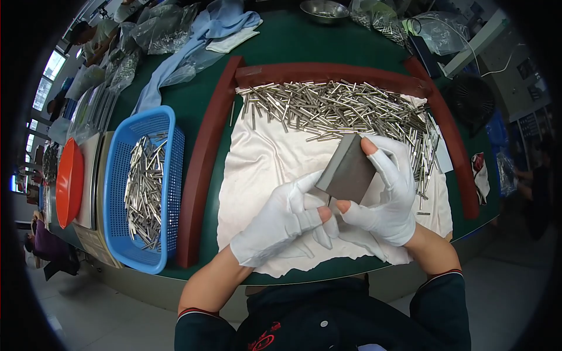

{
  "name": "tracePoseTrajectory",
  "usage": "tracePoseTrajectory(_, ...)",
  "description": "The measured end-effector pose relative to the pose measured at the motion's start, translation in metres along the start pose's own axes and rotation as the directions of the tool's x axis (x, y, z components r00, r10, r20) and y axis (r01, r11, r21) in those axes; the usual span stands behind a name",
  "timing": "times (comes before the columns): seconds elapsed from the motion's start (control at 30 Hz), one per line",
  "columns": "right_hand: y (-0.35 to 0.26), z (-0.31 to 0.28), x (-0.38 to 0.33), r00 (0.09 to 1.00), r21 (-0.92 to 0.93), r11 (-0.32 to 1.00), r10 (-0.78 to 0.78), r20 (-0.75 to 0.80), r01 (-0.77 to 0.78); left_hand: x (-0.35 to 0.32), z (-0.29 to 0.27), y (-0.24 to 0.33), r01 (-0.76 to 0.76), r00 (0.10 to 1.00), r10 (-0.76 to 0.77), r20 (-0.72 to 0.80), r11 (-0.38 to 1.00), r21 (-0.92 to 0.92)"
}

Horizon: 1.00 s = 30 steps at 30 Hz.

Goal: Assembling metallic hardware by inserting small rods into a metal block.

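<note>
Both my hands wear white gloves with bare fingertips showing. My right hand (386, 196) grips a grey rectangular block (350, 169) with a lighter side face, holding it tilted over the cloth; whether it is a sanding block I cannot tell. My left hand (287, 219) is closed just below and left of the block, thumb across the curled fingers. Between the two thumbs a thin dark pin (329, 200) shows, its ends mostly hidden. Beyond the hands, a heap of short shiny metal pins (333, 108) lies on the cream cloth (252, 175).
A dark red frame (202, 169) borders the cloth on its left, back and right. Left of it stands a blue perforated basket (175, 175) with metal pins, beside a red-orange tray (69, 181). A metal bowl (325, 10) and bagged pins (386, 23) sit at the back.
</note>
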State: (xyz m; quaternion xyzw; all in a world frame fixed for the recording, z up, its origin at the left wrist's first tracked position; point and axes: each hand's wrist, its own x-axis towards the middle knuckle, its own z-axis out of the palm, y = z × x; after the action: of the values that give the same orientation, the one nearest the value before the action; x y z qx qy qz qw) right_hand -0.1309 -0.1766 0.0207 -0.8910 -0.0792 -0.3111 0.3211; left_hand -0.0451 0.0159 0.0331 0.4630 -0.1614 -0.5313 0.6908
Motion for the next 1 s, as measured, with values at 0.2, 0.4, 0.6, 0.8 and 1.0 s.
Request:
tracePoseTrajectory(0.2, 0.001, 0.000, -0.001, 1.000, 0.037, 0.999, -0.006, -0.016, 0.007, -0.002, -0.001, -0.002, -0.024, 0.999, 0.024, -0.028, 1.000, -0.003)
tracePoseTrajectory(0.4, -0.001, 0.001, 0.001, 0.999, 0.061, 0.998, 0.024, -0.039, -0.022, -0.002, -0.005, -0.001, -0.040, 0.999, 0.040, -0.003, 0.999, 0.002)
tracePoseTrajectory(0.6, -0.002, 0.001, 0.004, 0.999, 0.059, 0.998, -0.027, -0.039, 0.030, -0.001, -0.005, -0.008, -0.045, 0.999, 0.046, -0.025, 0.998, 0.047)
tracePoseTrajectory(0.8, -0.003, -0.002, 0.007, 0.996, -0.043, 0.996, -0.084, -0.001, 0.084, -0.002, -0.001, 0.004, -0.011, 1.000, 0.011, 0.014, 1.000, 0.013)
tracePoseTrajectory(1.0, -0.004, -0.003, 0.004, 0.995, -0.079, 0.994, -0.066, 0.075, 0.072, -0.003, -0.002, 0.001, 0.017, 1.000, -0.016, -0.007, 0.996, 0.082)
